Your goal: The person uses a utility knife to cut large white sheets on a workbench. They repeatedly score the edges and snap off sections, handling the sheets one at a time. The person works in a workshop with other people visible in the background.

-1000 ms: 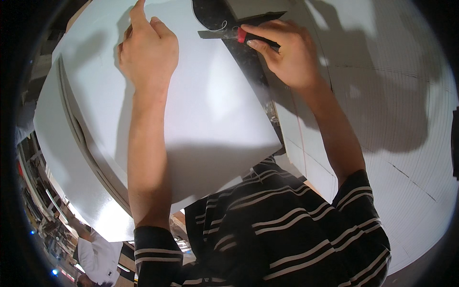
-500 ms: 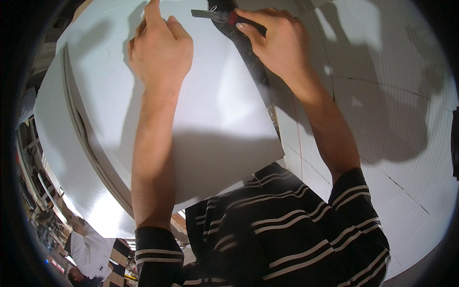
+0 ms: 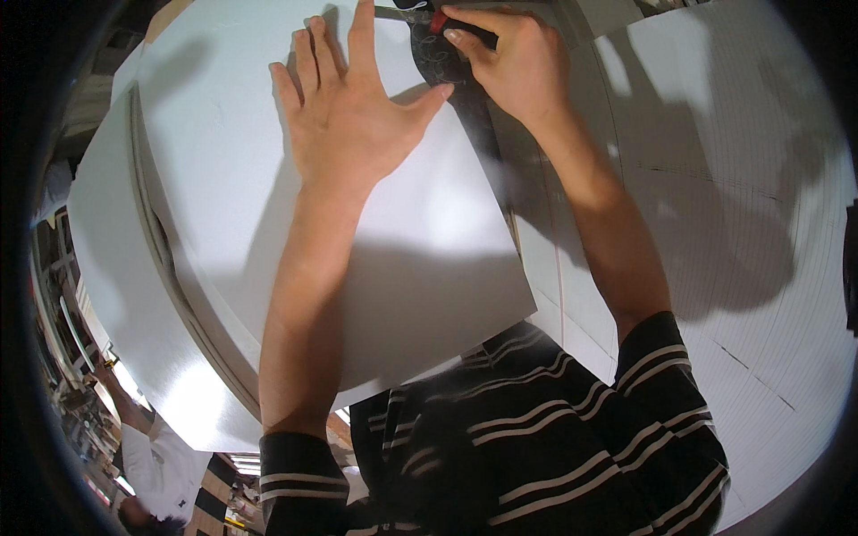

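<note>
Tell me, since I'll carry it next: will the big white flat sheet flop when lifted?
Probably not much: the big white flat sheet overhangs the edge without sagging, so seems stiff. Its matte face under the left hand looks unslippery. Likely light.

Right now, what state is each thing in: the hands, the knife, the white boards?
Left hand: open, fingers spread, pressed flat on the top white board.
Right hand: closed around the utility knife.
Utility knife: blade out, at the board's far edge.
Top white board: lying flat on a stack of boards.
</note>
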